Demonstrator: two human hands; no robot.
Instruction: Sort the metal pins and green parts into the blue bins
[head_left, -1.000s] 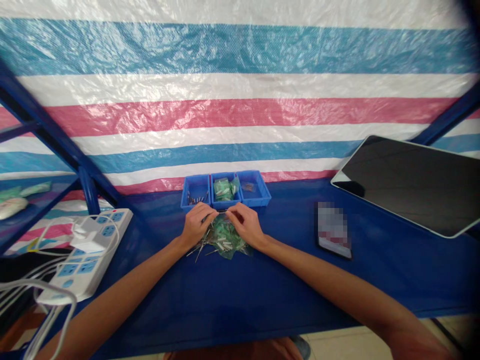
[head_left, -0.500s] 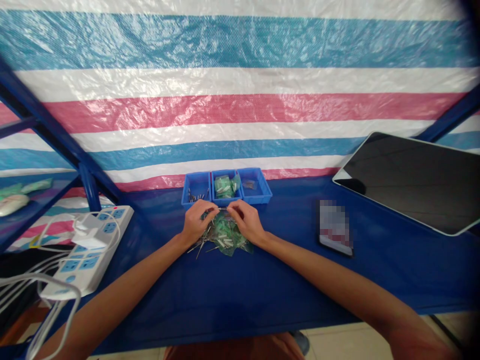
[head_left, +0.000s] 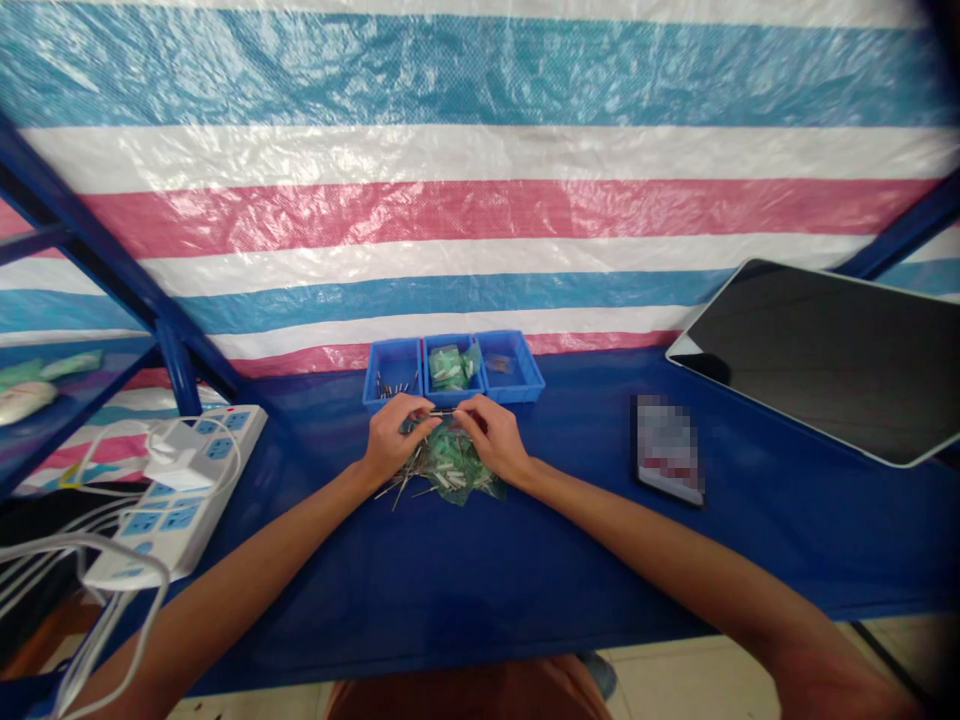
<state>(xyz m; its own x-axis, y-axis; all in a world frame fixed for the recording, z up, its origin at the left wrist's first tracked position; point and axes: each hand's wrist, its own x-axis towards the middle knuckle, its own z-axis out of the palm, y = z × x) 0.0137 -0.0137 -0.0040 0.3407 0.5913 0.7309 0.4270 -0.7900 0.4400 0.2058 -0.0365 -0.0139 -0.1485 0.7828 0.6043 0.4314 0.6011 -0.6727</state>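
Observation:
My left hand [head_left: 393, 445] and my right hand [head_left: 491, 440] meet over a pile of small green packets and thin metal pins [head_left: 442, 470] on the blue table [head_left: 480, 570]. Both hands pinch the ends of one thin metal pin [head_left: 442, 412] held level between them. Just behind the hands stand three small blue bins [head_left: 452, 368]: the left one holds pins, the middle one green packets, the right one a small dark item.
A phone [head_left: 667, 450] lies right of the hands and a large tablet [head_left: 832, 355] leans at the far right. A white power strip [head_left: 176, 490] with plugs and cables sits at the left. A striped tarp [head_left: 480, 200] hangs behind the table.
The hands have risen slightly from the pile and hold the pin a little higher. The view has shifted a little; nothing else moved.

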